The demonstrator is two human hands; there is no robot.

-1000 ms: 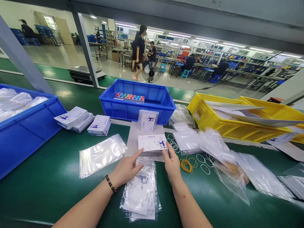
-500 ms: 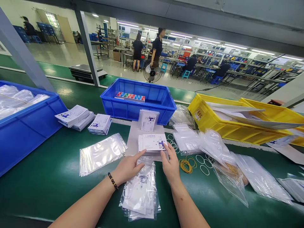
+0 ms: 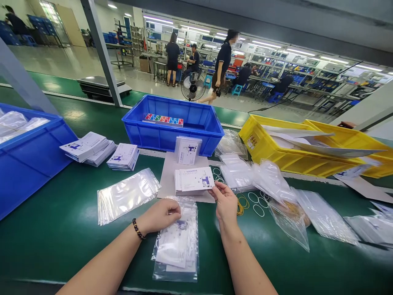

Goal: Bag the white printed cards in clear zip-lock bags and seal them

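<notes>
In the head view my right hand [image 3: 225, 203] pinches the lower right corner of the top white booklet [image 3: 196, 179], printed with a purple picture, on a small stack. My left hand [image 3: 162, 216] is closed, thumb and fingertips together, over the upper end of a pile of clear plastic bags [image 3: 175, 246] with booklets inside. Whether a bag edge is between those fingertips is hidden. The stack lies on a grey board [image 3: 166, 180], and another wrapped booklet pack [image 3: 188, 150] stands upright behind it. Flat clear bags [image 3: 127, 196] lie to the left.
A blue bin [image 3: 172, 139] stands behind the board, another blue bin [image 3: 30, 159] at left, yellow bins [image 3: 285, 162] at right. Booklet stacks [image 3: 123, 157] sit between the blue bins. Rubber bands [image 3: 242, 205] and more plastic bags [image 3: 238, 172] lie to the right. People are in the background.
My left hand's extended index finger has drawn back from the booklet stack and curled in over the bags. My right hand's fingers have closed on the top booklet's corner. The view has shifted slightly.
</notes>
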